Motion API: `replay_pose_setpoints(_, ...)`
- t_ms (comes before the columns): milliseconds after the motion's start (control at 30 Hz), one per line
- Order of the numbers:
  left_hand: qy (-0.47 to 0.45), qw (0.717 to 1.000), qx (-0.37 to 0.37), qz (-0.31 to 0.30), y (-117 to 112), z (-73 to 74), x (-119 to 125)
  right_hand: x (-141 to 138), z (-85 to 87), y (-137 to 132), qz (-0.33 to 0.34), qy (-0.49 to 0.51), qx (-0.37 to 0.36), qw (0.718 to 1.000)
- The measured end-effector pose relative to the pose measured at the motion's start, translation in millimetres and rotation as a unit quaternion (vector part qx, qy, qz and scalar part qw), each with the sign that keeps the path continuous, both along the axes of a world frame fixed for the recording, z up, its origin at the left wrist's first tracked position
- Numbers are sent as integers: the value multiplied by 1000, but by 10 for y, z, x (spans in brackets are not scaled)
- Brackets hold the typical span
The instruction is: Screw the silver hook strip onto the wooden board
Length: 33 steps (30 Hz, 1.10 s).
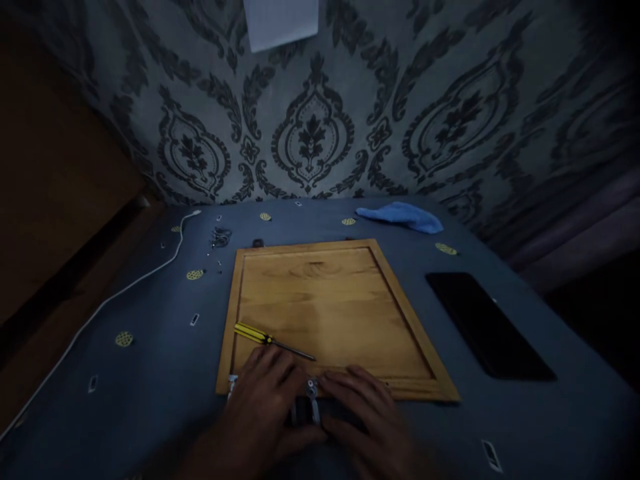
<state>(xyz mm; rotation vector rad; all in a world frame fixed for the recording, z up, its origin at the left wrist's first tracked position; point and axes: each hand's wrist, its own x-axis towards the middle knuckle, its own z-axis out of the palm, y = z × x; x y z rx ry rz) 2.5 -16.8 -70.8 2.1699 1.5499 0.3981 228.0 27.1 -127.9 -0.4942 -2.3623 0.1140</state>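
Observation:
A framed wooden panel (320, 300), like a cabinet door, lies flat on the blue patterned cover. At its near edge a small metal hinge (312, 393) with a dark part shows between my hands. My left hand (265, 400) curls over the edge, its thumb below the hinge. From the other side my right hand (363, 410) closes in, fingertips against the hinge and frame. A yellow and black screwdriver (260, 335) rests on the panel just beyond my left hand. Another metal fitting (233, 381) sits at the panel's near left corner, partly hidden.
Loose screws (219, 267) and a tangle of thin dark pieces (220, 237) lie left of the panel. A white cable (145, 275) runs along the left. A blue cloth (403, 217) is at the back right, a black flat slab (487, 327) at right. Patterned wallpaper (313, 133) rises behind.

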Motion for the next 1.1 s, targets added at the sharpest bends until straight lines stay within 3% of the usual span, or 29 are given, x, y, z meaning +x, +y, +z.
replay_pose_setpoints(100, 2, 1000, -21, -1, 16, 26, 10, -2, -45, 31, 19, 41, 13, 999)
replay_pose_setpoints(233, 18, 999, -29, 10, 20, 97, 16, 41, 59, 35, 14, 67, -25, 997)
replay_pose_setpoints(333, 12, 1000, -14, 3, 8, 114, 6, 67, 268, 105, -6, 82, -43, 996)
replay_pose_setpoints(433, 5, 1000, -5, -3, -3, 109, -11, -78, 590, 325, -3, 64, -79, 995)
replay_pose_setpoints(533, -1, 1000, 3, -3, -8, 106, -30, -560, 872, 680, 37, -12, -119, 992)
replay_pose_setpoints(600, -3, 1000, 6, -3, -5, 103, -40, -1048, 946, 946, 58, -88, -134, 985)
replay_pose_setpoints(700, -2, 1000, 8, -8, 2, 93, -52, -1819, 888, 1314, 72, -169, -135, 974)
replay_pose_setpoints(800, 1, 1000, 9, -13, 7, 74, -60, -2381, 768, 1591, 59, -235, -120, 963)
replay_pose_setpoints(900, 2, 1000, 15, -21, 13, 63, -69, -2644, 685, 1753, 52, -277, -95, 955)
replay_pose_setpoints(1100, 37, 998, 24, -45, 40, 69, -87, -2756, 619, 1862, 65, -347, -65, 933)
